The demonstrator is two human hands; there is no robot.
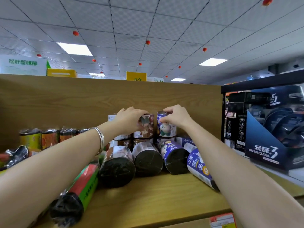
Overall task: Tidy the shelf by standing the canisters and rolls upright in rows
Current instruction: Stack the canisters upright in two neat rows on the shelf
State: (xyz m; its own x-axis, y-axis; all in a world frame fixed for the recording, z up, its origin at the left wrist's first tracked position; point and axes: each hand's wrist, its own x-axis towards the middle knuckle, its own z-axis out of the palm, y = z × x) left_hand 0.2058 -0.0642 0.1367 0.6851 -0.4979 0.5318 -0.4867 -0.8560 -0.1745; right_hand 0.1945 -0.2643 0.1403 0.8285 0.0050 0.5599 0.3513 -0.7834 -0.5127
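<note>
The blue box (269, 145) right of the wooden shelf (148, 199) reads "轻锋 3". On the shelf, against the wood-grain back panel (82, 99), the left hand (130, 119) grips the top of an upright brown roll (144, 127), and the right hand (176, 116) pinches the top of an upright blue roll (166, 127) with a cartoon figure just beside it. In front of these, glossy plastic-wrapped rolls lie on their sides, dark round ends facing the camera: two brown rolls (118, 165) and a blue roll marked "今洁" (197, 167). A long red-and-green roll (79, 191) lies left of them, also lengthwise toward the camera.
</note>
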